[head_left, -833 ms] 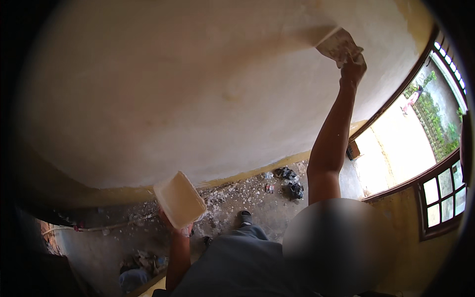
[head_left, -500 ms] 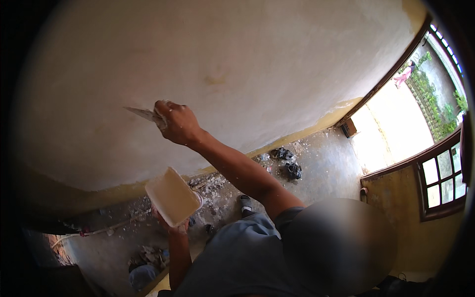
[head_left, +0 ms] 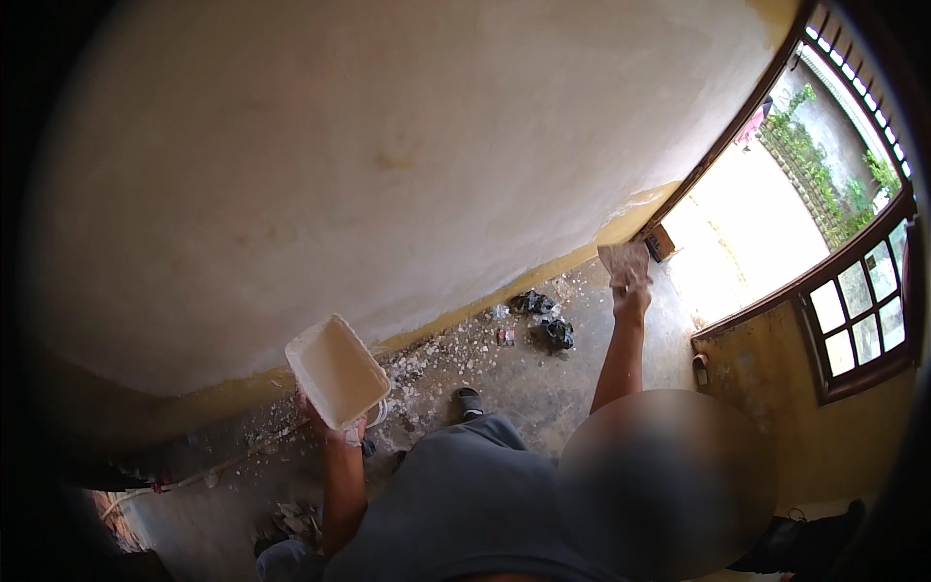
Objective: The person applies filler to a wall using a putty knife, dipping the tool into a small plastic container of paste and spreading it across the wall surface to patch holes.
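A pale rectangular tub [head_left: 337, 373], whitish and smeared inside, is held from below in my left hand [head_left: 351, 436], its open top tilted up toward the wall. My right hand [head_left: 630, 291] is stretched out to the right, away from the wall, gripping a broad putty knife [head_left: 623, 258] whose flat blade is coated with whitish filler. Its fingers are slightly blurred around the handle. The large wall [head_left: 291, 175] ahead is covered in off-white coating with a few faint yellowish patches, and a bare yellow strip runs along its foot.
Whitish flakes and rubble [head_left: 422, 361] litter the floor along the wall. Two black plastic bags [head_left: 558, 335] lie there. A white bucket [head_left: 379, 413] shows partly behind the tub. At the right are a small box [head_left: 660, 242], a bright doorway and a brown-framed window [head_left: 861, 315].
My right hand has swung from the wall out to the right with the putty knife, its blade now facing up. My left hand still holds the tub in nearly the same spot.
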A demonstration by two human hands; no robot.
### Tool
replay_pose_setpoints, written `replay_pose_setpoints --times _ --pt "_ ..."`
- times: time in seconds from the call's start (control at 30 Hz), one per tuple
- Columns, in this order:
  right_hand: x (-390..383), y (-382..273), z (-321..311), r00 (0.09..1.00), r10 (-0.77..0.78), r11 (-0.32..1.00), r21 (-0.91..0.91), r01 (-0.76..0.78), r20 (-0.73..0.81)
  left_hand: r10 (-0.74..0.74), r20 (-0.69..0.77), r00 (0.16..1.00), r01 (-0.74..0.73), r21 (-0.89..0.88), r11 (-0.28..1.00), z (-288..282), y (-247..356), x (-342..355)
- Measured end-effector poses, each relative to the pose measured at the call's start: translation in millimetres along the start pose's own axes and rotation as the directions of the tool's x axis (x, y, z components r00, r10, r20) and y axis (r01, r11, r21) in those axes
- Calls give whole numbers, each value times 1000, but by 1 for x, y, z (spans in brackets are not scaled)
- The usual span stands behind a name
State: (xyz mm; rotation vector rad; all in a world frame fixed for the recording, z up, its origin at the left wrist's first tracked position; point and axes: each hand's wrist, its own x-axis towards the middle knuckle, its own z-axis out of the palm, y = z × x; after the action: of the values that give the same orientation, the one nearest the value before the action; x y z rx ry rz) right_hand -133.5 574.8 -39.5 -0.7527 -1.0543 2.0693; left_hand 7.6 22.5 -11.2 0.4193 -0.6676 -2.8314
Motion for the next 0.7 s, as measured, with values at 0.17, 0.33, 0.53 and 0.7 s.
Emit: replay_pose_setpoints --times 0.17,0.33,0.53,0.7 --pt "-107 100 -297 651 28 706 -446 -550 -758 -95 11 995 93 102 990 2 -3 17" --pt "-319 133 -405 411 288 622 -158 -767 -865 -169 -8 986 169 36 985 -25 3 17" --pt "-345 140 -383 568 234 729 -245 -639 -789 -271 141 952 262 80 962 -7 4 5" --pt "-251 117 -290 954 85 780 -576 -244 -289 -380 153 912 372 80 925 4 -6 -6"
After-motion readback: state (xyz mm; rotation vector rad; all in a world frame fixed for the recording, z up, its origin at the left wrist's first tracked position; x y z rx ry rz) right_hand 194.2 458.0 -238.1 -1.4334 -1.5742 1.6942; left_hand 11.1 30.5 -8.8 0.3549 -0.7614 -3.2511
